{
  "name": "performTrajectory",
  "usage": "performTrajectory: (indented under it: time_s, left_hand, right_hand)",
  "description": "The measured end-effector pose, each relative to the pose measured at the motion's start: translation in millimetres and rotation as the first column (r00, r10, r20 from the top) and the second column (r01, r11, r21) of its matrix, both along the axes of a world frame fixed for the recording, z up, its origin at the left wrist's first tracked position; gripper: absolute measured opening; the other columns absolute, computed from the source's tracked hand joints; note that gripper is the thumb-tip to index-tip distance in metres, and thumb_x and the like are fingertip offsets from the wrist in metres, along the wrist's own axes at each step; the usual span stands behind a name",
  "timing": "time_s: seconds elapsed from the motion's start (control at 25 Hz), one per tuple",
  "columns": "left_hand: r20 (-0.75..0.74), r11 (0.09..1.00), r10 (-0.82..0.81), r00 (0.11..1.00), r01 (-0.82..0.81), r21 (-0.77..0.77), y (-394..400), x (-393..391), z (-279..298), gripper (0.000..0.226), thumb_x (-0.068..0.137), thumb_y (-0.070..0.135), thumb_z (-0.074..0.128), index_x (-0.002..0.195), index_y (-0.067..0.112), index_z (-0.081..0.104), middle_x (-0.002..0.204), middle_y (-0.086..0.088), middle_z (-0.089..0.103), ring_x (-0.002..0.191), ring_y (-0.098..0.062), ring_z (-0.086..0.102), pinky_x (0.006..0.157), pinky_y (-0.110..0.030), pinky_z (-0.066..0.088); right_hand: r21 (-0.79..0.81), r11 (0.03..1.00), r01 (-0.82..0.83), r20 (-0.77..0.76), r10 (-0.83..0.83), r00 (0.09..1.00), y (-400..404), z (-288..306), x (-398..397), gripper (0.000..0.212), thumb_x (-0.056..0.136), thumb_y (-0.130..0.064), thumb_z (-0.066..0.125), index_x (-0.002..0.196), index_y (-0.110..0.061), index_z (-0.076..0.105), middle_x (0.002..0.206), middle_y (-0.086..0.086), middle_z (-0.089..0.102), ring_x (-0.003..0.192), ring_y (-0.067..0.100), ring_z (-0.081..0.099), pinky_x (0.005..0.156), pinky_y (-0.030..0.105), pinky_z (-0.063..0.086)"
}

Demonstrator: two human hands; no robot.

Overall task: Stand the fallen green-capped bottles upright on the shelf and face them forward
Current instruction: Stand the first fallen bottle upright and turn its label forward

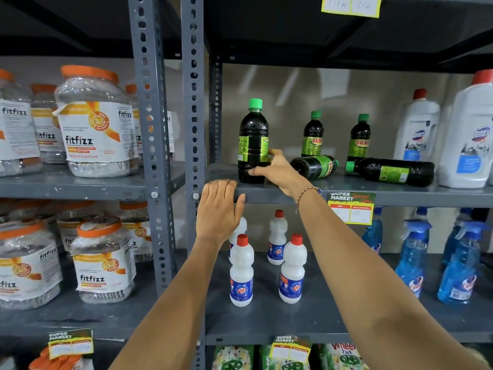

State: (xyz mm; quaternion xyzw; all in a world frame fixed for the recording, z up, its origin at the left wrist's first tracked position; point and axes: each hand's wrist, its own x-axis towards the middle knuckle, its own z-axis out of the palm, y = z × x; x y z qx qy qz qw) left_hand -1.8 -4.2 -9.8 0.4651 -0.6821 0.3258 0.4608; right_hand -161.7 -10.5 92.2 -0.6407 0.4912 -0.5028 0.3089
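A dark green-capped bottle stands upright at the left of the grey shelf, its label turned sideways. My right hand grips its lower right side with thumb behind and fingers in front. My left hand rests flat on the shelf's front edge, holding nothing. Two smaller green-capped bottles stand upright at the back with labels forward. One bottle lies on its side just right of my right hand, base toward me. Another fallen bottle lies with its cap pointing left.
Tall white red-capped bottles stand at the shelf's right end. Perforated steel uprights bound the shelf on the left, with fitfizz jars beyond. Below are small white bottles and blue spray bottles. A price tag hangs on the shelf edge.
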Motion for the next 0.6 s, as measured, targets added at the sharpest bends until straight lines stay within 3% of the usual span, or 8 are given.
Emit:
performTrajectory:
  time_s: [0.2, 0.36, 0.6]
  left_hand:
    - [-0.011, 1.000, 0.000, 1.000, 0.000, -0.027, -1.0, -0.2, -2.0, 0.046, 0.096, 0.041, 0.034, 0.110, 0.007, 0.061, 0.107, -0.012, 0.066, 0.100, -0.030, 0.061, 0.095, -0.041, 0.046]
    - [-0.005, 1.000, 0.003, 1.000, -0.003, -0.024, -0.1, 0.0, -1.2, 0.046, 0.096, 0.040, 0.033, 0.110, 0.006, 0.061, 0.107, -0.012, 0.066, 0.100, -0.030, 0.061, 0.095, -0.041, 0.046]
    - [0.004, 1.000, 0.009, 1.000, -0.009, -0.015, -0.4, 0.6, -0.3, 0.046, 0.096, 0.040, 0.033, 0.110, 0.006, 0.060, 0.107, -0.012, 0.066, 0.101, -0.030, 0.061, 0.096, -0.041, 0.045]
  right_hand:
    - [-0.021, 1.000, 0.022, -0.033, -0.023, 0.999, -6.3, -2.9, 1.9, 0.093, 0.067, -0.019, 0.085, 0.138, -0.010, 0.025, 0.128, 0.004, 0.049, 0.117, 0.017, 0.049, 0.101, 0.031, 0.040]
    - [0.039, 0.999, -0.004, 0.001, 0.004, 1.000, -5.3, 0.5, 0.0, 0.079, 0.078, -0.005, 0.072, 0.141, -0.007, 0.024, 0.112, 0.001, 0.055, 0.107, 0.015, 0.051, 0.091, 0.027, 0.038]
    - [0.021, 1.000, 0.014, -0.008, -0.013, 1.000, -5.9, 1.3, 0.6, 0.087, 0.076, -0.009, 0.077, 0.141, -0.008, 0.020, 0.120, 0.003, 0.051, 0.110, 0.015, 0.048, 0.090, 0.026, 0.035]
